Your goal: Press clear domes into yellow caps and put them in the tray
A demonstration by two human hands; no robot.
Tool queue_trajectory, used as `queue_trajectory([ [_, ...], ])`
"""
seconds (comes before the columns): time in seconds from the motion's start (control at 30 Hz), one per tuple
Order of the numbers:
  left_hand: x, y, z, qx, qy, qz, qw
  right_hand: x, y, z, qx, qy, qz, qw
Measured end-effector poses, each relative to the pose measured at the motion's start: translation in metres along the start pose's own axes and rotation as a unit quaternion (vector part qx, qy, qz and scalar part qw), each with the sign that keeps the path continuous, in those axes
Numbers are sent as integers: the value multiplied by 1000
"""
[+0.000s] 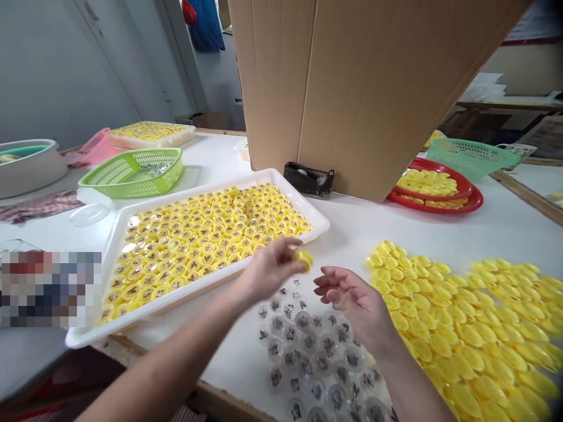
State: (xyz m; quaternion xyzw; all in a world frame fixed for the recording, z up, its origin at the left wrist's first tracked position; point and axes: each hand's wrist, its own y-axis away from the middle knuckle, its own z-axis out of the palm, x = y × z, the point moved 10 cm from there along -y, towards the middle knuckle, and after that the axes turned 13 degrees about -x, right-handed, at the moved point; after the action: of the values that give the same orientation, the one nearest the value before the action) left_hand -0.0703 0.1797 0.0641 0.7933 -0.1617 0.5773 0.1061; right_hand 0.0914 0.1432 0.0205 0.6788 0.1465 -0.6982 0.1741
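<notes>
On the white tabletop (347,228), at the left, a green basket (134,173) sits behind a white tray (303,205) holding rows of yellow discs with printed centres (189,246). Just beside the tray's near right corner, the left hand (272,269) pinches a small yellow piece (302,259) between its fingers. Clear printed discs (308,351) lie loose below the hands. The right hand (356,296) hovers over them, empty, its fingers slightly spread and curved. Farther right lie many yellow ovals (440,316), with stacked red plates (475,202) behind them.
</notes>
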Motion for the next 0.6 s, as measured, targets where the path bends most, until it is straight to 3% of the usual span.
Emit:
queue_trajectory([
  [0.07, 8, -25, -54, 38, -150, -19, 988, -1, 2, -12, 41, 14, 1, 999],
  [0.13, -1, -55, -99, 22, -273, -78, 959, 1, 3, -21, 75, 31, 10, 997],
  [0.23, -25, -90, -138, -38, -378, -141, 914, 5, 3, -28, 101, 38, 12, 994],
  [0.3, -44, -102, -144, -90, -395, -159, 900, 8, 3, -31, 110, 42, 14, 993],
  [0.43, -75, -108, -134, -199, -415, -193, 867, 14, 1, -32, 88, 57, 34, 994],
  [0.6, -85, -107, -129, -247, -447, -205, 835, 16, 0, -39, 82, 74, 38, 993],
])
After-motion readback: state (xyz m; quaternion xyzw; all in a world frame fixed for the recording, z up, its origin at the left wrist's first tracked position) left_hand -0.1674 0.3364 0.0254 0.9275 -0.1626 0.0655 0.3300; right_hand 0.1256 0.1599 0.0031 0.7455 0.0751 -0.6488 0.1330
